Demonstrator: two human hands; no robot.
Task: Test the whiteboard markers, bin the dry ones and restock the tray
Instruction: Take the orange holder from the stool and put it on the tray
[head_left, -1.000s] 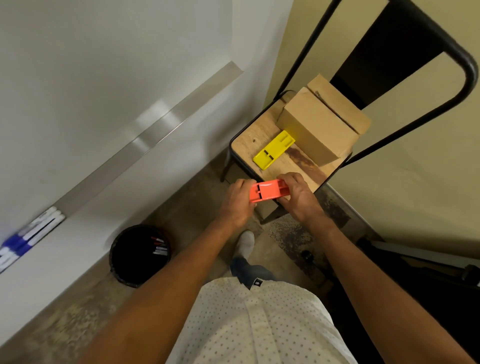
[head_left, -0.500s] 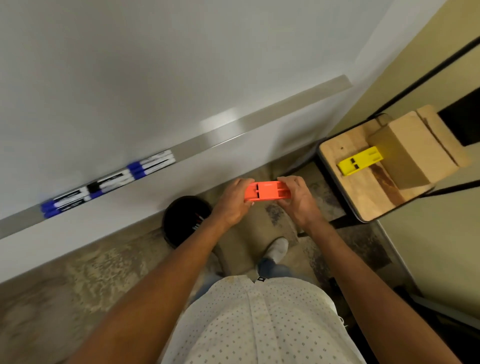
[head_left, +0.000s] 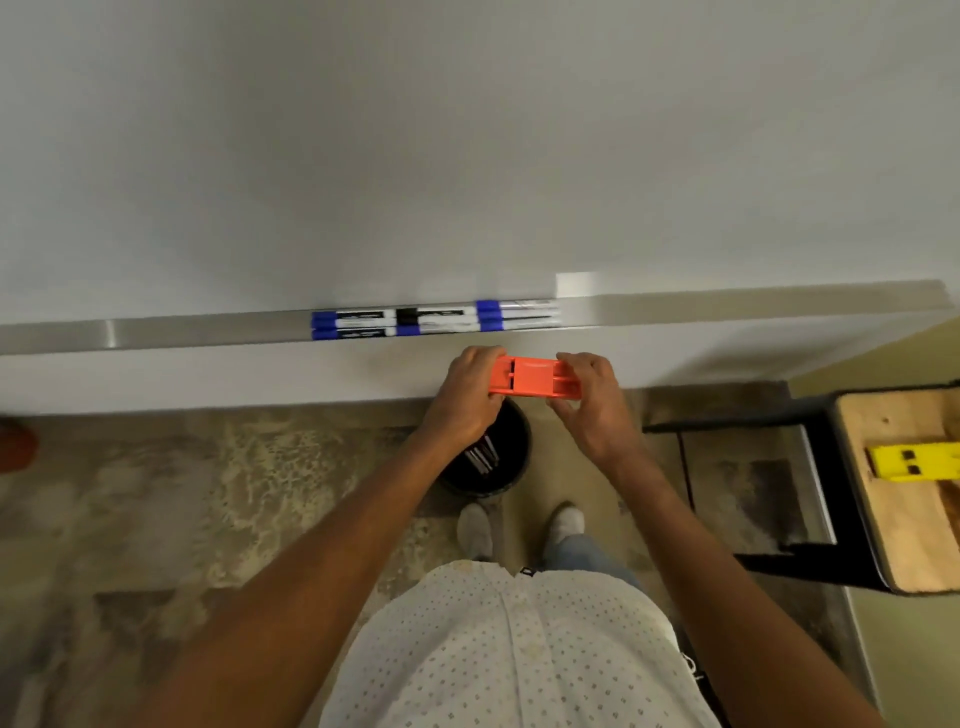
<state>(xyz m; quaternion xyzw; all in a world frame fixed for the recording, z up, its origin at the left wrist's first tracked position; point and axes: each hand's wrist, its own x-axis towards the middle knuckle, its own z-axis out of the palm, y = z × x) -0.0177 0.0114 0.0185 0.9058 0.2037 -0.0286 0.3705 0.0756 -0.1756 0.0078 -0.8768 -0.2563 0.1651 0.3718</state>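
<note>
An orange marker box (head_left: 530, 378) is held level just below the whiteboard's metal tray (head_left: 208, 332). My left hand (head_left: 467, 397) grips its left end and my right hand (head_left: 589, 397) grips its right end. Several blue-capped and black-capped markers (head_left: 434, 320) lie in two rows on the tray, directly above my hands. A black bin (head_left: 511, 457) stands on the floor under my hands, partly hidden by my left wrist, with a few markers visible inside.
The blank whiteboard (head_left: 467, 145) fills the upper half. At the right a wooden-seated chair (head_left: 904, 545) carries a yellow marker box (head_left: 914, 460). My feet (head_left: 519, 522) stand just behind the bin. An orange-red object (head_left: 13, 441) shows at the left edge.
I have turned left from the chair to face the whiteboard, carrying the orange box in both hands. The tray markers and bin are now centred; the chair has slid to the right edge.
</note>
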